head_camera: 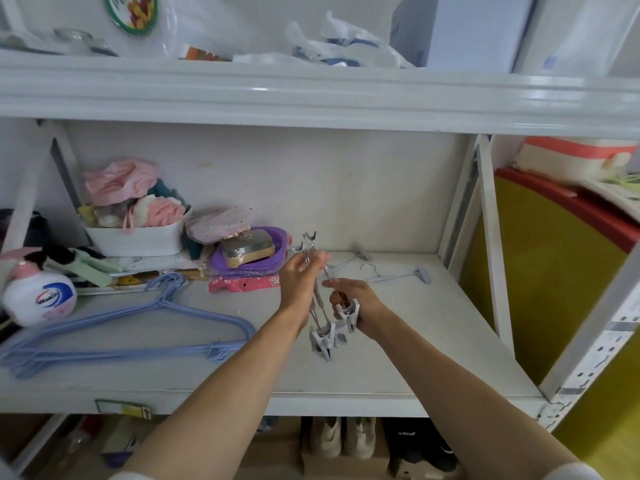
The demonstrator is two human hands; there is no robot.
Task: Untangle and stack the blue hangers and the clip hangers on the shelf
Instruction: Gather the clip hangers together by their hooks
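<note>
Clip hangers (pixel 320 306) grey, bunched, seemingly tangled | left hand (pixel 299 277) grips hooks | right hand (pixel 353 306) grips clip

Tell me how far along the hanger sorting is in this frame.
Done, it seems: the blue hangers lie nested in one pile on the shelf. In hand: the left hand grips the hook end of a bundle of grey clip hangers, while the right hand holds one clip, apparently separating them. Left: two more clip hangers lie loose behind, unstacked.
</note>
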